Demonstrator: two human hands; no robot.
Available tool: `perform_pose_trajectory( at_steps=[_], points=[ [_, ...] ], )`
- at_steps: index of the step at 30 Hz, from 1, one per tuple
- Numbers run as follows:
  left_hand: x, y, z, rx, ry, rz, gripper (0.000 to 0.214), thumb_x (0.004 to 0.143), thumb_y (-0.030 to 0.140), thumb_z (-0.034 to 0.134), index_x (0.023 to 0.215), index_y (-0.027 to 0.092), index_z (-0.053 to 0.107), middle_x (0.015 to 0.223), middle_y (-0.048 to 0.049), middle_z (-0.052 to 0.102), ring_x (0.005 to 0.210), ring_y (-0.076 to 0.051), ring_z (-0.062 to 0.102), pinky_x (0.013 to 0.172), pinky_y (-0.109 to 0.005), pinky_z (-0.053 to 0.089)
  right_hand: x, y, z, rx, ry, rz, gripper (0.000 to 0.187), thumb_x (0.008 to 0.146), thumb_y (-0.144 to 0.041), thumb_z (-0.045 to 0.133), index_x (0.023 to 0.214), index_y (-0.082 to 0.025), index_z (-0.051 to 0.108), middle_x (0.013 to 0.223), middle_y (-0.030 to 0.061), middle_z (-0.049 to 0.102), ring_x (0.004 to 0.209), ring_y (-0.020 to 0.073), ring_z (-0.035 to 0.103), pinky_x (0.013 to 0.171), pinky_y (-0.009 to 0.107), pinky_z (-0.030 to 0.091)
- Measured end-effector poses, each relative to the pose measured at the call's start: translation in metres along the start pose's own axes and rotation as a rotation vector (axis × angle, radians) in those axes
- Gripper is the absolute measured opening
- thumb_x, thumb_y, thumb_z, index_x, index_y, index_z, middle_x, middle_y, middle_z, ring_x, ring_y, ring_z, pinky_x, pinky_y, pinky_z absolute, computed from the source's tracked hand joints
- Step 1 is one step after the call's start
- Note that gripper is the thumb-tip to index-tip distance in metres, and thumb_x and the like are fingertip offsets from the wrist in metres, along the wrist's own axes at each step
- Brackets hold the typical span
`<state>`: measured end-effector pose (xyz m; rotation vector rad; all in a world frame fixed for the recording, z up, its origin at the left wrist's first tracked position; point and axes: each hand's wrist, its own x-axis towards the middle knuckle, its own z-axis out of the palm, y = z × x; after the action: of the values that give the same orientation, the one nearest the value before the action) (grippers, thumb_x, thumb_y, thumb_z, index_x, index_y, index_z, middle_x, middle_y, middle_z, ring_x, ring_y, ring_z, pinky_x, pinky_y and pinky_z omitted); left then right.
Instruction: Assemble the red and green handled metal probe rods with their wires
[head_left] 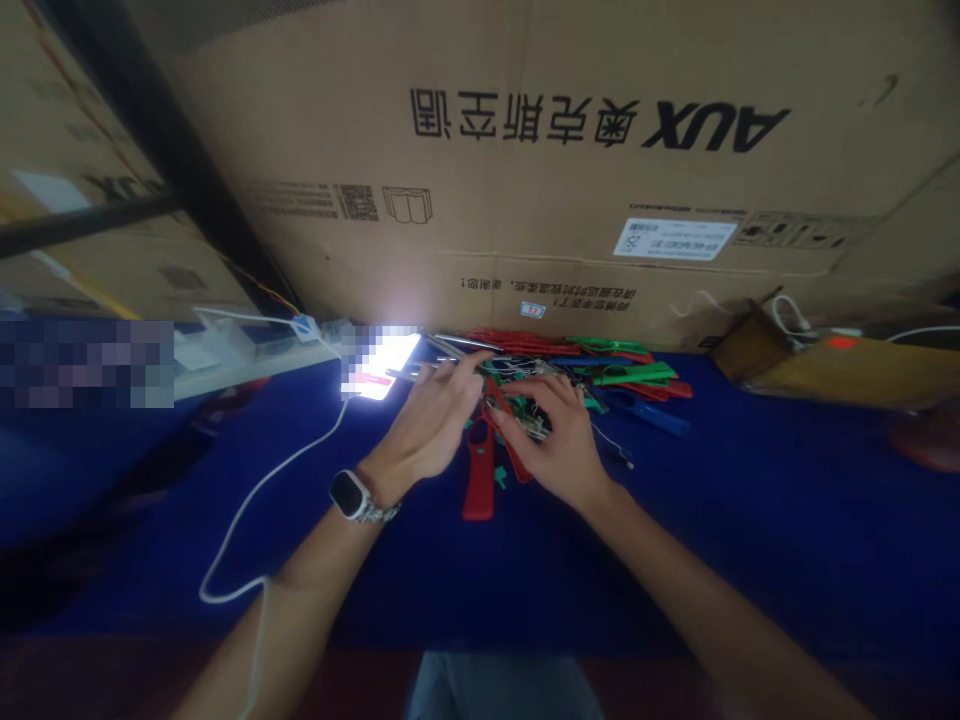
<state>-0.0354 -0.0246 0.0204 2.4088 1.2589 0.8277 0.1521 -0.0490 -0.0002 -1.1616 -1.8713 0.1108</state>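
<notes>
My left hand [431,420], with a smartwatch [349,495] on its wrist, is closed in a pinch on a thin metal rod-like tool [420,370] that points left toward a lit phone [382,362]. My right hand [555,435] rests with fingers curled on a small wired part [534,422] amid a pile of red, green and blue plastic strips [615,365]. A red strip [480,470] lies between both hands on the blue cloth [750,520].
A big cardboard box [525,150] stands right behind the pile. A white cable [255,500] runs from the phone toward me. A white power strip [225,350] lies at the left, and a small brown box [750,345] with cables at the right.
</notes>
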Motion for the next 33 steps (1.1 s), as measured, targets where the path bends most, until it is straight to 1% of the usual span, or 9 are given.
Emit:
perform_pose_trajectory(
  at_steps=[3, 6, 10, 12, 15, 17, 21, 28, 33],
  points=[
    [-0.002, 0.004, 0.004, -0.031, 0.014, 0.032, 0.068, 0.101, 0.053, 0.002, 0.155, 0.020, 0.026, 0.107, -0.0107, 0.066, 0.112, -0.031, 0.055, 0.102, -0.057, 0.032, 0.000, -0.002, 0.002, 0.034, 0.024, -0.020, 0.015, 0.088, -0.037, 0.068, 0.097, -0.025, 0.070, 0.094, 0.0016, 0.073, 0.096, 0.0236, 0.062, 0.084, 0.039, 0.042],
    [-0.002, 0.009, 0.005, -0.037, 0.004, 0.085, 0.069, 0.101, 0.054, 0.004, 0.156, 0.017, 0.023, 0.107, -0.0111, 0.065, 0.111, -0.032, 0.055, 0.102, -0.058, 0.032, 0.000, -0.001, 0.003, 0.075, 0.050, -0.035, 0.010, 0.088, -0.033, 0.069, 0.092, -0.025, 0.072, 0.089, 0.0006, 0.074, 0.092, 0.0227, 0.062, 0.082, 0.039, 0.042],
    [-0.003, 0.015, 0.004, -0.051, 0.003, 0.137, 0.061, 0.103, 0.046, 0.013, 0.153, 0.016, 0.028, 0.106, -0.0105, 0.066, 0.112, -0.031, 0.054, 0.103, -0.058, 0.034, -0.001, 0.003, 0.001, 0.140, 0.095, -0.052, 0.005, 0.088, -0.030, 0.070, 0.088, -0.025, 0.073, 0.086, 0.0006, 0.075, 0.085, 0.0211, 0.062, 0.081, 0.040, 0.043],
    [-0.003, 0.014, 0.003, -0.102, 0.019, 0.151, 0.053, 0.103, 0.038, 0.024, 0.150, 0.017, 0.033, 0.110, -0.0106, 0.066, 0.112, -0.028, 0.055, 0.101, -0.053, 0.039, -0.001, 0.004, -0.001, 0.159, 0.102, -0.066, 0.004, 0.087, -0.029, 0.071, 0.086, -0.027, 0.074, 0.084, 0.0004, 0.075, 0.083, 0.0208, 0.063, 0.081, 0.041, 0.044],
    [-0.003, 0.007, 0.001, -0.188, 0.053, 0.197, 0.046, 0.093, 0.021, 0.050, 0.138, 0.018, 0.047, 0.115, -0.0105, 0.065, 0.108, -0.023, 0.060, 0.094, -0.042, 0.049, -0.001, 0.006, -0.005, 0.206, 0.092, -0.078, 0.004, 0.087, -0.029, 0.071, 0.084, -0.028, 0.075, 0.081, 0.0007, 0.074, 0.081, 0.0208, 0.063, 0.081, 0.042, 0.045],
    [-0.002, 0.001, -0.001, -0.202, 0.086, 0.245, 0.042, 0.084, 0.013, 0.060, 0.125, 0.019, 0.057, 0.112, -0.0085, 0.067, 0.101, -0.021, 0.063, 0.088, -0.037, 0.052, 0.000, 0.008, -0.008, 0.239, 0.089, -0.090, 0.004, 0.086, -0.028, 0.072, 0.084, -0.029, 0.075, 0.081, 0.0011, 0.074, 0.081, 0.0208, 0.064, 0.081, 0.042, 0.047],
    [0.000, -0.009, -0.004, -0.153, 0.094, 0.342, 0.017, 0.091, 0.017, 0.061, 0.105, 0.021, 0.069, 0.102, -0.0053, 0.072, 0.095, -0.019, 0.067, 0.086, -0.035, 0.055, 0.000, 0.013, -0.011, 0.269, 0.103, -0.151, 0.005, 0.085, -0.025, 0.074, 0.086, -0.029, 0.076, 0.080, 0.0011, 0.074, 0.079, 0.0201, 0.064, 0.080, 0.042, 0.048],
    [0.001, -0.006, -0.006, -0.146, 0.144, 0.374, 0.008, 0.094, 0.021, 0.062, 0.095, 0.019, 0.070, 0.093, -0.0044, 0.071, 0.086, -0.015, 0.068, 0.077, -0.029, 0.055, 0.000, 0.017, -0.009, 0.306, 0.085, -0.198, 0.007, 0.084, -0.022, 0.075, 0.089, -0.027, 0.075, 0.082, 0.0015, 0.074, 0.080, 0.0194, 0.065, 0.079, 0.041, 0.050],
    [0.001, -0.006, -0.005, -0.174, 0.161, 0.383, 0.005, 0.093, 0.020, 0.063, 0.093, 0.019, 0.068, 0.092, -0.0041, 0.068, 0.085, -0.015, 0.064, 0.075, -0.028, 0.053, 0.000, 0.016, -0.008, 0.313, 0.064, -0.142, 0.003, 0.085, -0.028, 0.074, 0.086, -0.029, 0.076, 0.083, 0.0012, 0.075, 0.079, 0.0206, 0.066, 0.078, 0.043, 0.051]
  ],
)
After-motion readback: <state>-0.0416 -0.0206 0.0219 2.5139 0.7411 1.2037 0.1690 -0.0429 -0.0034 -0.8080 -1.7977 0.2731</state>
